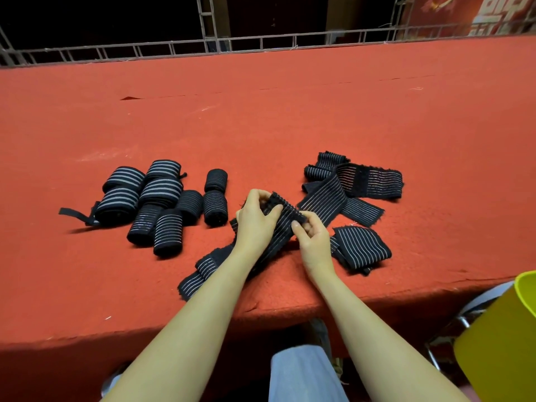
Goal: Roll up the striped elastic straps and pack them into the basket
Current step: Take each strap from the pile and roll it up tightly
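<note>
You are starting a roll on one striped strap (pixel 278 227), which lies near the table's near edge between the finished rolls (pixel 162 204) at left and the loose straps (pixel 353 181) at right. Your left hand (pixel 255 219) and right hand (pixel 313 242) both pinch its far end with curled fingers. Next, likely turn that end over tightly. The yellow basket (pixel 504 338) waits near right.

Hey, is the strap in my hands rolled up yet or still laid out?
Mostly laid out: only the far end of the held strap is curled, its tail trailing toward the table edge.
</note>
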Demonstrator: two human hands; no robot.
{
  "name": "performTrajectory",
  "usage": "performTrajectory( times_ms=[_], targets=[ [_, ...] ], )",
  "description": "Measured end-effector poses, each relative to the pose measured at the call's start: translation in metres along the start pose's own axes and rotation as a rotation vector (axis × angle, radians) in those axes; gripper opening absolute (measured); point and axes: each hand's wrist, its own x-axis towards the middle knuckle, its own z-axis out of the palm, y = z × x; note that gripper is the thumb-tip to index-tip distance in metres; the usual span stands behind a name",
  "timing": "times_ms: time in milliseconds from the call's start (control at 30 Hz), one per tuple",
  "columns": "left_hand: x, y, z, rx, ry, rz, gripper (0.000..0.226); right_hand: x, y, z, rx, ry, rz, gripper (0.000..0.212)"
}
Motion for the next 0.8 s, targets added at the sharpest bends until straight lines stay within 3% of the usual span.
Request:
performTrajectory(
  times_ms=[67, 233, 433, 800],
  targets=[
    [0.0, 0.002, -0.003, 0.015, -0.014, -0.008, 0.031, -0.001, 0.0, -0.002, -0.03, 0.004, -0.031, 0.023],
    [0.002, 0.011, -0.018, 0.155, -0.057, 0.089, 0.009, 0.001, -0.011, -0.001, -0.073, 0.035, -0.029, 0.023],
    [0.005, 0.032, -0.047, 0.164, -0.012, 0.168, 0.008, 0.015, -0.052, 0.015, -0.007, 0.046, -0.056, 0.027],
    [0.017, 0.093, -0.108, 0.084, 0.044, 0.316, 0.004, 0.029, -0.149, 0.036, -0.074, -0.047, -0.369, 0.022]
  ],
)
